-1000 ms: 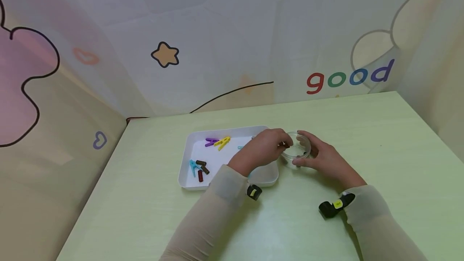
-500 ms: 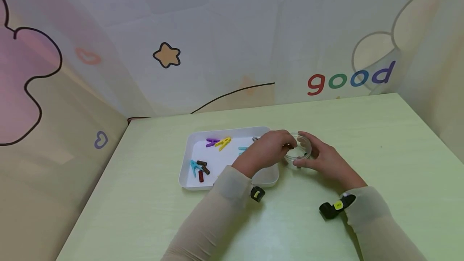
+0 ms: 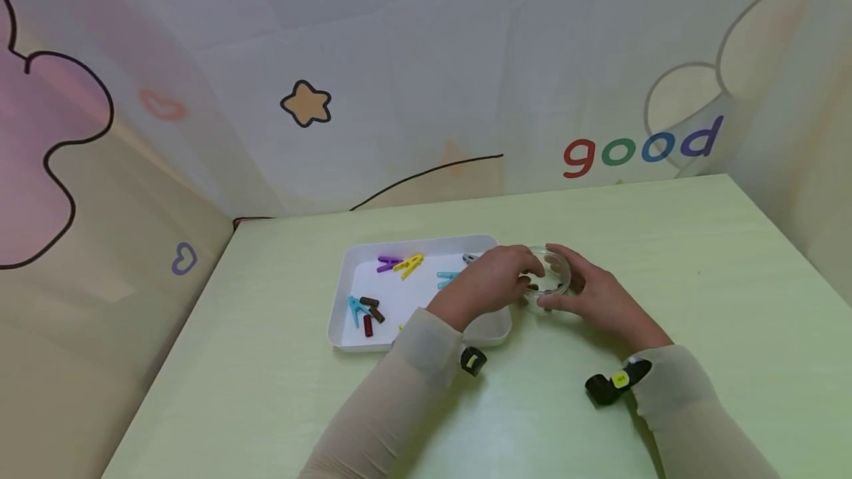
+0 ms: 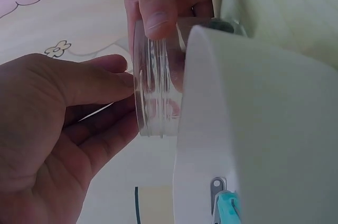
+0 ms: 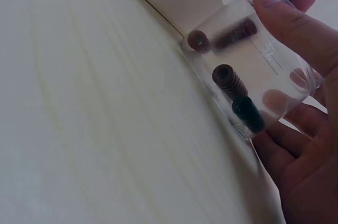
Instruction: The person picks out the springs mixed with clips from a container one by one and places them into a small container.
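Note:
My right hand [image 3: 599,298] grips a clear round jar [image 5: 274,49], which stands on the table at the tray's right side. Several ribbed spring-like cylinders lie in it, among them a brown spring [image 5: 228,80] and a dark green spring [image 5: 248,113]. A blurred dark red spring [image 5: 236,35] is inside the jar, apart from those. My left hand [image 3: 489,279] is at the jar's mouth, thumb and fingers apart, with nothing seen between them in the left wrist view. The white tray [image 3: 409,305] lies under my left forearm.
In the tray are a purple clothespin [image 3: 387,267], a yellow clothespin [image 3: 410,265], a light blue clothespin [image 3: 356,310], a dark red spring [image 3: 368,326] and a brown spring [image 3: 369,301]. My left arm hides part of the tray. A printed cloth [image 3: 413,80] rises behind the table.
My left hand has let go of the dark spring it pinched at the jar's mouth, and its fingers have spread. My right hand and the jar have hardly moved.

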`<act>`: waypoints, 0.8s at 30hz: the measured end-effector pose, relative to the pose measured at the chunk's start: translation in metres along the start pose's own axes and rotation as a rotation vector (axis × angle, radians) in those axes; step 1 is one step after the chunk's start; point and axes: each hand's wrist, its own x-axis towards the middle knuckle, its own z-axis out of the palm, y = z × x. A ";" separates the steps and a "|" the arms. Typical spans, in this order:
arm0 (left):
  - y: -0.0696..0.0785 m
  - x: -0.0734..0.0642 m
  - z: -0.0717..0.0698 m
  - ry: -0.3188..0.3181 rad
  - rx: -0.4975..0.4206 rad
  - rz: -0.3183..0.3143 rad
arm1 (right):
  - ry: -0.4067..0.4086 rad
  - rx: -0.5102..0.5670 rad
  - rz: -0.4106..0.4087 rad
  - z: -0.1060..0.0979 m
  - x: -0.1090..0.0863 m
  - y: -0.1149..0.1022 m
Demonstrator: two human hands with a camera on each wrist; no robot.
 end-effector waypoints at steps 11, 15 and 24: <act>0.000 -0.001 0.000 0.003 0.025 0.019 | 0.002 -0.019 -0.001 0.000 0.000 -0.002; 0.000 -0.003 0.000 -0.003 0.016 0.014 | -0.003 -0.014 0.002 0.000 0.000 -0.002; 0.000 -0.005 -0.001 0.000 0.003 0.011 | -0.015 0.037 0.031 0.000 -0.002 0.001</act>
